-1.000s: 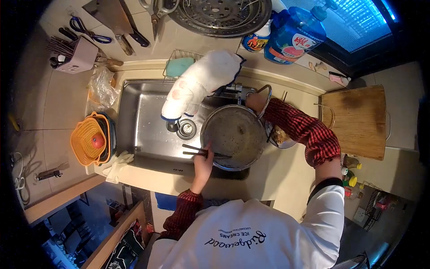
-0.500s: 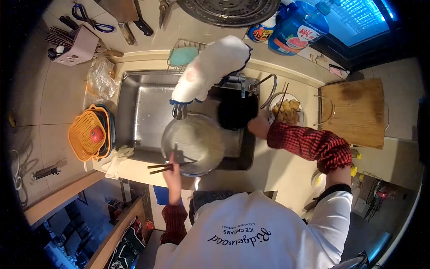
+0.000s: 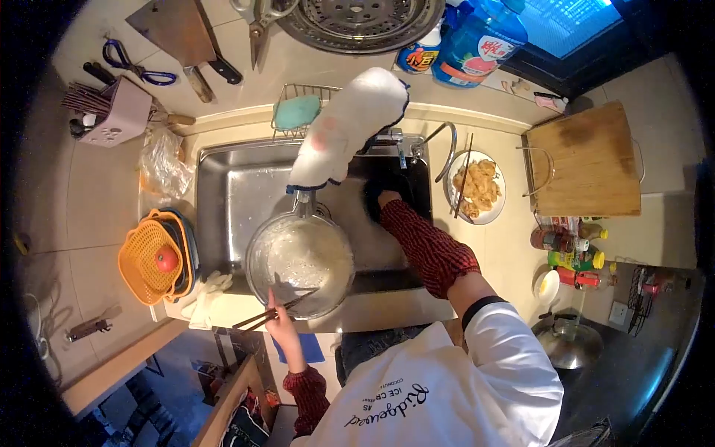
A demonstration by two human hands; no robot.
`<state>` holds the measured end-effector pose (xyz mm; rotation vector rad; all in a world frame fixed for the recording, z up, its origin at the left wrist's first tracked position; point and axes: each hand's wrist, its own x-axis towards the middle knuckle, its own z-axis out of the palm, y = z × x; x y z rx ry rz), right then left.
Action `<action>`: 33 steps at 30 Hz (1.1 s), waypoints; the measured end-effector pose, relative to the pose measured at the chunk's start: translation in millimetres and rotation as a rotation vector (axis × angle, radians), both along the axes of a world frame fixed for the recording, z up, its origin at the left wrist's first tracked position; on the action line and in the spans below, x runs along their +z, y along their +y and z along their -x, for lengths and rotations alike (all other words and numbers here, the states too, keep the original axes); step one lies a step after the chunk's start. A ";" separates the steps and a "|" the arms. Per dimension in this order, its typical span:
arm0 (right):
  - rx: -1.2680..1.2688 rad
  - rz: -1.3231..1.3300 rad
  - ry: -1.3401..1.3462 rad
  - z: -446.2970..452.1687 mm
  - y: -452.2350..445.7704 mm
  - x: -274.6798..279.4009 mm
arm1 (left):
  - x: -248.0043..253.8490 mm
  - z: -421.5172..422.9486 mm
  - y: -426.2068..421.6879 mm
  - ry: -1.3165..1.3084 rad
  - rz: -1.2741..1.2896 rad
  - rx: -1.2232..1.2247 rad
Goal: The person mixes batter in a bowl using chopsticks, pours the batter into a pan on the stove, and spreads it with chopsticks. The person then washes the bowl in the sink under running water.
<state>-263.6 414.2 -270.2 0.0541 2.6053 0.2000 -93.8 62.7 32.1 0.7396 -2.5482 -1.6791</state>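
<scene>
My left hand [image 3: 280,322] is closed round dark chopsticks [image 3: 255,320] at the near rim of a large round metal bowl [image 3: 302,261]. The bowl is over the sink's near edge, under the faucet, with cloudy, bubbly liquid inside. A white cloth sleeve [image 3: 346,130] covers the faucet. My right hand [image 3: 388,198] reaches into the sink's right side, at a black round thing [image 3: 375,195]; its fingers are hidden in the dark there. On the counter to the right, a white plate [image 3: 497,205] holds pale brown food, with chopsticks [image 3: 463,177] across it.
A metal sink [image 3: 231,194] lies below the faucet. At left are an orange basket [image 3: 138,257] with a red fruit, and gloves [image 3: 206,302]. Knives [image 3: 179,45], scissors and a blue soap bottle [image 3: 480,45] stand behind. A wooden board [image 3: 585,164] and condiment bottles [image 3: 577,259] are at right.
The bowl and my left hand have moved left and nearer to me, and the bowl's contents look cloudier. My right hand has let go of the bowl and moved into the sink.
</scene>
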 end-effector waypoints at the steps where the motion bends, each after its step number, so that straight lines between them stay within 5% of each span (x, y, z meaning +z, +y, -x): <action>1: 0.016 0.020 -0.070 -1.0 -2.8 17.2 | 3.7 0.8 3.8 -0.006 -0.006 -0.008; 3: 0.043 0.054 -0.205 -3.2 -4.8 62.4 | 13.8 6.8 14.3 -0.104 -0.056 -0.003; 6: -0.008 0.204 -0.066 -24.9 -30.7 211.1 | -7.7 3.7 11.8 -0.069 -0.132 -0.058; 11: -0.036 0.309 0.384 -103.4 -15.4 283.2 | 7.7 14.8 25.8 -0.112 -0.118 -0.165; 15: -0.139 0.329 0.329 -135.8 0.8 342.5 | -1.3 18.9 31.5 -0.120 -0.126 -0.204; 18: -0.152 0.528 0.612 -143.7 25.8 353.8 | 1.8 22.0 40.5 -0.059 -0.125 -0.256; 21: -0.117 0.300 0.702 -131.0 54.1 333.8 | -0.3 23.1 44.2 -0.035 -0.075 -0.330; 33: 0.057 0.019 0.534 -93.3 108.0 271.1 | 9.1 26.6 64.8 -0.079 -0.101 -0.403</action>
